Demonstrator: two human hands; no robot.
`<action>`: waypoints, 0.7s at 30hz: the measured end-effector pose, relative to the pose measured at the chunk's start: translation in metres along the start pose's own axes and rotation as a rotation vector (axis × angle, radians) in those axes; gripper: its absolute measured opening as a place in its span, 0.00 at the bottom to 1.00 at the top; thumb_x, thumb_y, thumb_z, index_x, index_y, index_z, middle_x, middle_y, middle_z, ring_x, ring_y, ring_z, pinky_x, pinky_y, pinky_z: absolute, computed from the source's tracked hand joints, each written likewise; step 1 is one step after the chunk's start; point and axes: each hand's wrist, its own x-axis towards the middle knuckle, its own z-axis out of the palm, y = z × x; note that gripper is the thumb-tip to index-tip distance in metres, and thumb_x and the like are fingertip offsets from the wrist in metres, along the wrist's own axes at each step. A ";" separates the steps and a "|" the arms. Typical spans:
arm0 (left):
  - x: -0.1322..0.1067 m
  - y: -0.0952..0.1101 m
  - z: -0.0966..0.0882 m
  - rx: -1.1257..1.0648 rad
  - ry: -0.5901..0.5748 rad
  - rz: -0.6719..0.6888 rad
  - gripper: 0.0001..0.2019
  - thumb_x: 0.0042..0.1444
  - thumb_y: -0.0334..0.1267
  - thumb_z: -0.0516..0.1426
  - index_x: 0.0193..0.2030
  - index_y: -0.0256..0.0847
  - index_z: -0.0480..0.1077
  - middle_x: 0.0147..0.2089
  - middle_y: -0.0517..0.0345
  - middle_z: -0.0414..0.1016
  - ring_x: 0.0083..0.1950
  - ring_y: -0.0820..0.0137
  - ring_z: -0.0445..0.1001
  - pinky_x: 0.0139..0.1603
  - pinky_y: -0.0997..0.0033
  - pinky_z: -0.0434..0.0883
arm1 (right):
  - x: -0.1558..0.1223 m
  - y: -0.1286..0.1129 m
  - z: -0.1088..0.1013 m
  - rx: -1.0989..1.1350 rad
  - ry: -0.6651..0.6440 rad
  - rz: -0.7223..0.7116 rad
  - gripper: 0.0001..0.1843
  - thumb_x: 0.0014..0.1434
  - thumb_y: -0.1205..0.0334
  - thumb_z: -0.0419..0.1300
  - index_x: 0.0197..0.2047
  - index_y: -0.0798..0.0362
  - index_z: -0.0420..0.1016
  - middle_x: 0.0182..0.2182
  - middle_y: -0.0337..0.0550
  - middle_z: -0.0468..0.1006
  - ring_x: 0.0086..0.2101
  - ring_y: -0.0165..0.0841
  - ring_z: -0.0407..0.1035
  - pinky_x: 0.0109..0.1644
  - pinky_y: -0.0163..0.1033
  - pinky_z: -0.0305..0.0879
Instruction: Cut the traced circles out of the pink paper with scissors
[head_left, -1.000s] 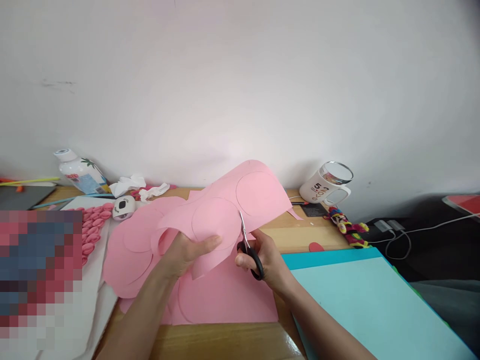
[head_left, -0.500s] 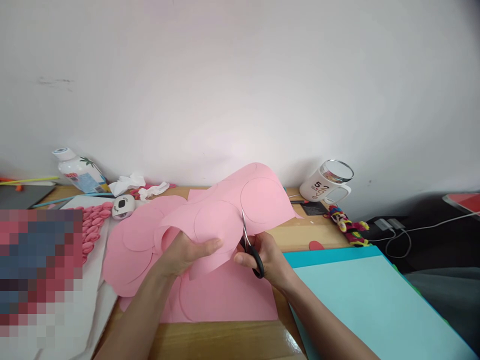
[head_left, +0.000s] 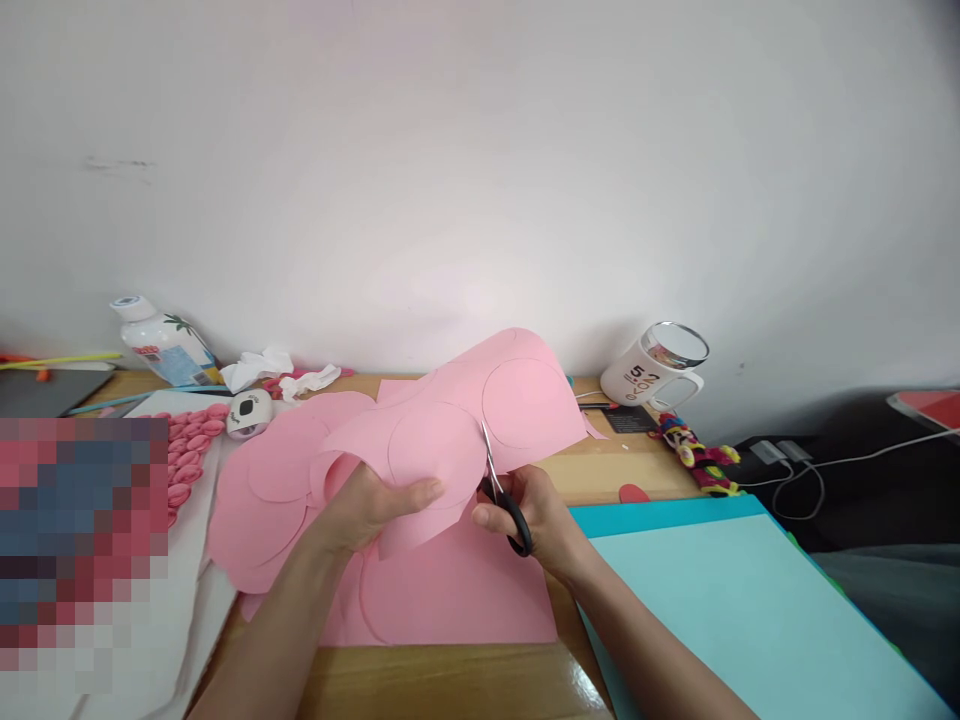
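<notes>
A pink paper sheet (head_left: 525, 400) with drawn circle outlines is held up and curls over at the back. My left hand (head_left: 382, 505) pinches its near left part, thumb on top, fingers hidden underneath. My right hand (head_left: 529, 505) grips black-handled scissors (head_left: 489, 455), whose blades sit at the sheet's edge between two circle outlines. Beneath lies more pink paper (head_left: 465, 600) with a curved cut edge. To the left rest several pink paper circles (head_left: 255, 530), overlapping each other.
A light blue sheet (head_left: 720, 590) lies at right, with a small red paper piece (head_left: 634, 493) nearby. A white mug (head_left: 645, 375), a colourful figurine (head_left: 694, 450), a bottle (head_left: 165, 340), crumpled tissues (head_left: 259, 368) and a small white device (head_left: 249, 413) stand along the back.
The view has shifted very slightly. Both hands keep their grip, and the scissors and sheet stay almost in the same place.
</notes>
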 end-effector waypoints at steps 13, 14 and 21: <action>0.001 -0.004 -0.004 -0.001 0.018 0.026 0.22 0.46 0.37 0.62 0.50 0.39 0.68 0.48 0.49 0.75 0.50 0.57 0.71 0.47 0.59 0.71 | 0.000 -0.004 -0.001 -0.021 -0.024 -0.043 0.20 0.43 0.55 0.67 0.20 0.54 0.59 0.16 0.31 0.55 0.19 0.23 0.48 0.21 0.31 0.43; 0.001 -0.004 -0.004 -0.003 0.019 0.027 0.22 0.46 0.37 0.62 0.49 0.39 0.68 0.47 0.49 0.75 0.49 0.57 0.72 0.47 0.58 0.71 | 0.000 -0.004 -0.001 -0.024 -0.022 -0.039 0.19 0.43 0.54 0.67 0.21 0.54 0.59 0.16 0.31 0.56 0.19 0.24 0.49 0.20 0.31 0.44; 0.001 -0.002 -0.007 -0.058 -0.015 0.026 0.21 0.45 0.37 0.62 0.48 0.38 0.70 0.46 0.48 0.76 0.49 0.56 0.72 0.50 0.55 0.69 | 0.000 -0.007 0.000 -0.041 -0.016 0.017 0.22 0.39 0.52 0.67 0.17 0.54 0.58 0.14 0.31 0.55 0.17 0.23 0.50 0.19 0.31 0.46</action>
